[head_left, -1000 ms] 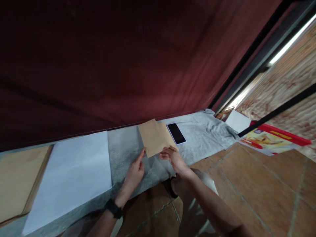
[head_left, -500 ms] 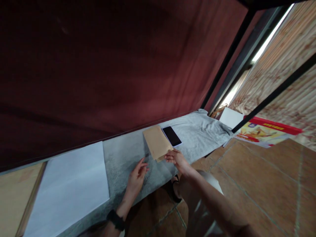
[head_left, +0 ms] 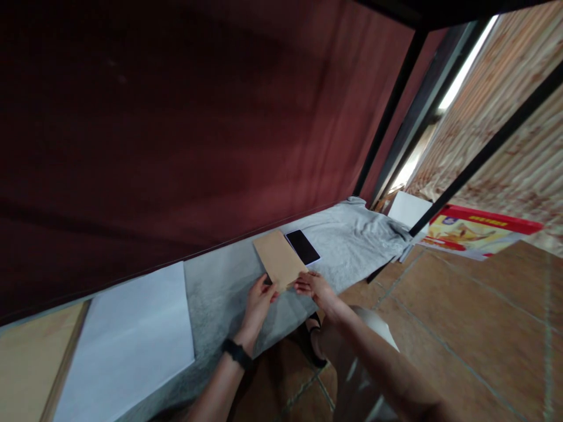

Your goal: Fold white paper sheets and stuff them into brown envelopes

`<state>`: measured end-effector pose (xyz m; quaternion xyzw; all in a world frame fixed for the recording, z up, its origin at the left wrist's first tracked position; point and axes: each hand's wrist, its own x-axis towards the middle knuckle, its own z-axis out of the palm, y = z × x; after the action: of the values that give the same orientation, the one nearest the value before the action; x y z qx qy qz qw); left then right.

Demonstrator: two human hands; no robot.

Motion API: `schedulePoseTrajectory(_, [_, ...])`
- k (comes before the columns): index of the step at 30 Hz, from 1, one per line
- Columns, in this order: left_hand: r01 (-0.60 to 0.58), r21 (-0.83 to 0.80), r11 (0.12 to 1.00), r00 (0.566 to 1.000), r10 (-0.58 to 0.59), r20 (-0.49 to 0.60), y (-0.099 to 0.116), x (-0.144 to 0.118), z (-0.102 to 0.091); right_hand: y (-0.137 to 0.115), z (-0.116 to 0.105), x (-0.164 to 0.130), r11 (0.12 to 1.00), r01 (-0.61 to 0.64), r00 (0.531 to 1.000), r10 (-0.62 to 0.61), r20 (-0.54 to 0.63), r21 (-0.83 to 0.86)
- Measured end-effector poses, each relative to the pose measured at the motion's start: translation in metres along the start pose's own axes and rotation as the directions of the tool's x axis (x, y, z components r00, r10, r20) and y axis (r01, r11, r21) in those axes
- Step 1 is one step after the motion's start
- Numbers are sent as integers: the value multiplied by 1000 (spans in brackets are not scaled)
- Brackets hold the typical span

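Note:
A folded piece of brown paper (head_left: 280,255) lies at a slant on the grey cloth, its near edge towards me. My right hand (head_left: 311,286) pinches the paper's near right corner between thumb and fingers. At the near left corner, my left hand (head_left: 260,296) has its fingers closed on the paper's edge; a dark watch band circles that wrist. Close along the paper's right side lies a smartphone (head_left: 302,246) with a dark screen and a pale rim.
Grey cloth (head_left: 352,234) covers the narrow bench. White paper sheets (head_left: 136,334) and a tan paper stack (head_left: 35,351) lie to the left. Behind rises a dark red curtain (head_left: 197,146). Black poles (head_left: 391,111) and a colourful printed box (head_left: 479,228) are on the right, above brown floor tiles (head_left: 444,310).
My left hand has moved right and up to the paper's near left corner and closed on its edge. My right hand stays at the near right corner.

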<state>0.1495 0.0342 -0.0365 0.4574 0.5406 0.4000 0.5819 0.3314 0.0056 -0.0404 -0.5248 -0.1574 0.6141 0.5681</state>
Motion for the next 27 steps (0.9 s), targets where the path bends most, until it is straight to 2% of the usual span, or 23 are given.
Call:
schedulePoseTrajectory(3, [-33, 59, 998, 999, 32, 31, 3, 7, 10, -1, -3, 0, 999, -36, 999, 36, 3, -31])
schedulePoseTrajectory(6, [-41, 103, 994, 999, 37, 36, 3, 10, 13, -4, -6, -1, 996, -73, 996, 76, 47, -58])
schedulePoseTrajectory(9, [-40, 112, 993, 999, 40, 8, 2, 10, 12, -7, -9, -1, 983, -140, 982, 153, 108, -117])
schedulePoseTrajectory(13, [-37, 124, 992, 999, 41, -30, -2, 8, 12, -11, -12, -2, 955, -203, 962, 236, 135, -217])
schedulePoseTrajectory(19, [-29, 157, 987, 998, 37, -48, -9, 8, 13, -17, -11, -8, 933, -134, 960, 205, 188, -333])
schedulePoseTrajectory(27, [2, 188, 982, 995, 16, -95, -4, 6, 18, -23, -6, -7, 929, -108, 967, 181, 179, -355])
